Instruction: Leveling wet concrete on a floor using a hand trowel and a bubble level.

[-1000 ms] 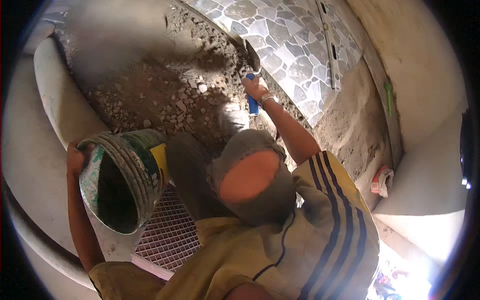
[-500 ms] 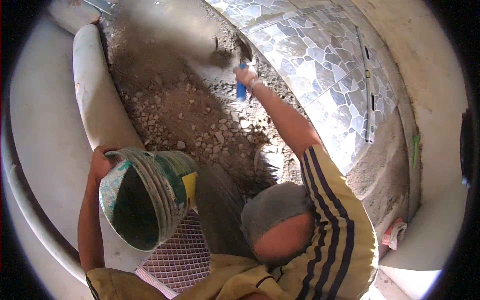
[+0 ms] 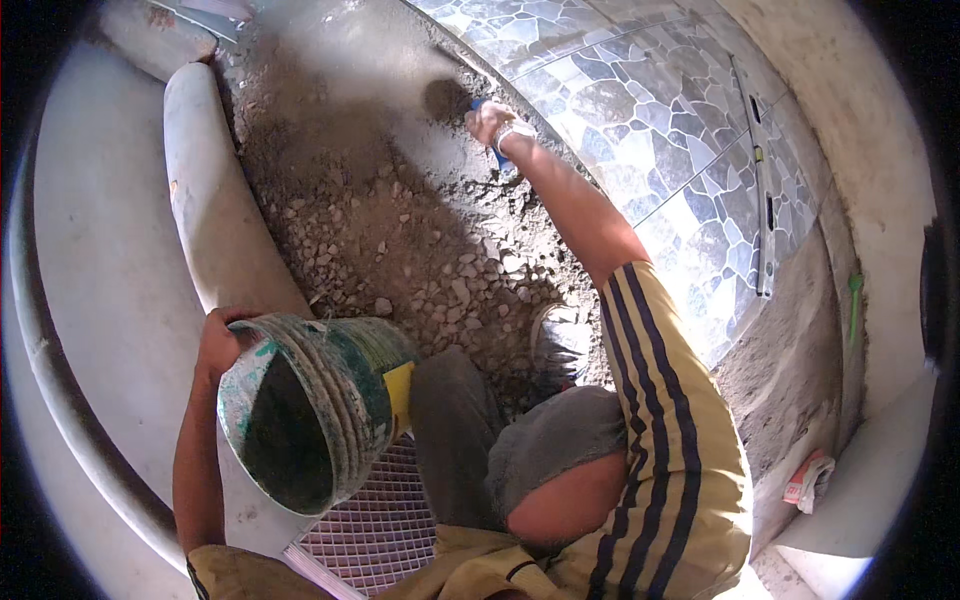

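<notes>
My left hand (image 3: 222, 342) is closed over the rim of a dirty green bucket (image 3: 352, 375). The bucket lies tipped with its mouth toward me, dark inside, and has a yellow patch on its side. Far ahead, my outstretched right hand (image 3: 488, 122) is wrapped round a blue-handled tool (image 3: 504, 160). The tool's head is too unclear to make out. Beside that hand, a dark round patch (image 3: 447, 100) shows on the grey, dusty ground. Rubble and dirt (image 3: 400, 240) spread between the tool and my knees.
Stone-patterned tiles (image 3: 640, 130) edge the rubble on the right, with a spirit level (image 3: 765, 215) lying on them. A thick rounded ledge (image 3: 225, 190) runs along the left. Near my legs is a gridded tile stack (image 3: 375, 515). A green tool (image 3: 855, 305) and a crumpled packet (image 3: 808, 480) lie far right.
My right hand has moved slightly farther out with the blue-handled tool, whose handle has tilted. The whole view has shifted a little; my left hand still grips the bucket.
</notes>
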The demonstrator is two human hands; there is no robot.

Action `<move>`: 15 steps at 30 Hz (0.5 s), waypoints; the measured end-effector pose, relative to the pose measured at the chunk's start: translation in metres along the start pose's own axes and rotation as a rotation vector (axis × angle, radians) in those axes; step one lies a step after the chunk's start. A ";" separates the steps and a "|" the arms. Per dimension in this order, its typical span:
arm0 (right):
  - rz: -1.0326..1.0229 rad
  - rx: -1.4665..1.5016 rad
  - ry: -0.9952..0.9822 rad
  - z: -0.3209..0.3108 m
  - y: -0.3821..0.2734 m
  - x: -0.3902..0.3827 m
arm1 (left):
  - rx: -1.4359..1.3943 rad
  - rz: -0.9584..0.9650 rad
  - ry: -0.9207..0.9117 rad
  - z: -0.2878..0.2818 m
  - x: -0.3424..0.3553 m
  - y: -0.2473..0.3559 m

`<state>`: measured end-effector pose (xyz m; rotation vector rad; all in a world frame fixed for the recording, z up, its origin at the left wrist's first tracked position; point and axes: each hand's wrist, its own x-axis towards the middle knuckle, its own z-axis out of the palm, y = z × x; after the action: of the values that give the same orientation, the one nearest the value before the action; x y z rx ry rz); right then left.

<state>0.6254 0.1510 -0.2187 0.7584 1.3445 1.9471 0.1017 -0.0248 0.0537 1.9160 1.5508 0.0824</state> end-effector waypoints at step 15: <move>0.097 1.850 -0.527 -0.031 0.077 0.162 | -0.051 -0.225 0.045 -0.011 -0.056 -0.037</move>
<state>0.4868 0.2381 -0.1394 1.8594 2.4285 -0.0972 0.0490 -0.0665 0.0622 1.6990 1.7664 0.0668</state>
